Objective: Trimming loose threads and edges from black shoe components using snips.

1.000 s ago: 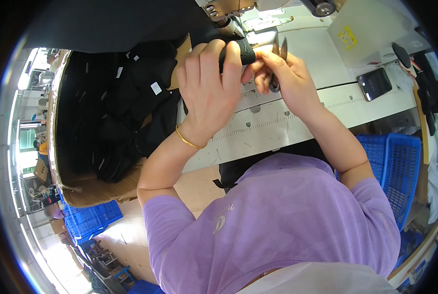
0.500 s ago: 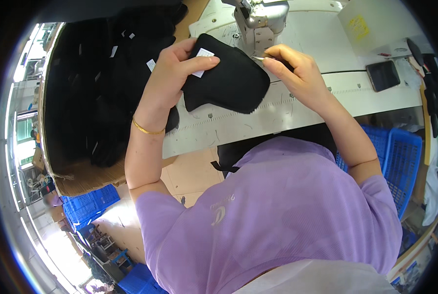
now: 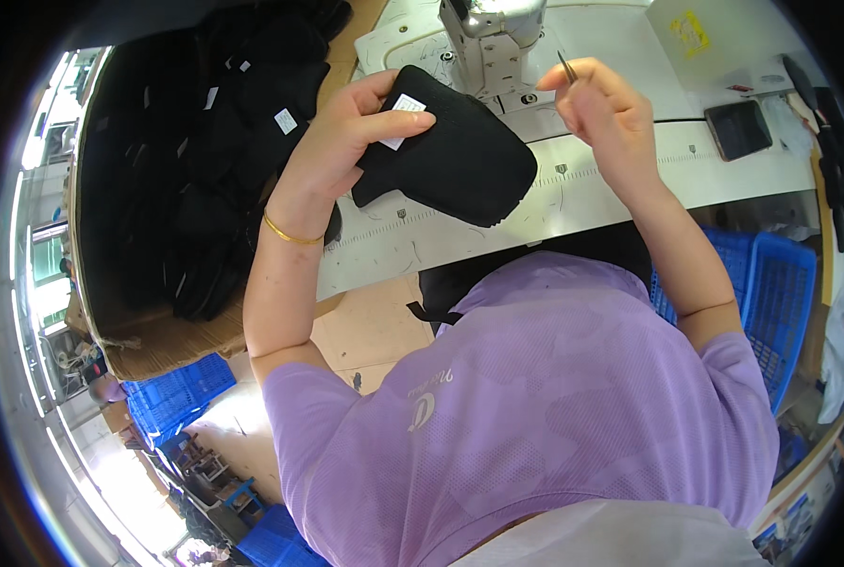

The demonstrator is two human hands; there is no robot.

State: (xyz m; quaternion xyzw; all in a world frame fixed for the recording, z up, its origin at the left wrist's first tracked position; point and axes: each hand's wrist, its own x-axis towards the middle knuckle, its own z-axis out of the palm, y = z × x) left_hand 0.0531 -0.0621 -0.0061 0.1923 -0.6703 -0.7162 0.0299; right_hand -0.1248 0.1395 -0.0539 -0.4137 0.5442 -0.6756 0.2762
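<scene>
My left hand (image 3: 346, 132) grips a black padded fabric piece (image 3: 464, 156) by its left side, thumb on top. Under the thumb lies a white label (image 3: 403, 118). The piece is held over the front of the sewing machine table (image 3: 620, 170), its broad rounded end pointing right. To the right of the machine head (image 3: 497, 57), my right hand (image 3: 611, 113) is closed around a pair of slim metal tweezers (image 3: 567, 68). Their pointed tips stick up past my fingers, apart from the fabric; the rest is hidden in the hand.
A large cardboard box (image 3: 157, 354) full of black pieces with white labels stands at the left. A phone (image 3: 738, 130) lies on the table's right side, near a pale translucent panel (image 3: 724, 42). Blue crates (image 3: 781, 312) stand at the lower right, and another blue crate (image 3: 181, 397) at the lower left.
My right hand has moved right, away from the fabric's edge, and the tweezers' tips now point upward. The black piece in my left hand has shifted slightly right.
</scene>
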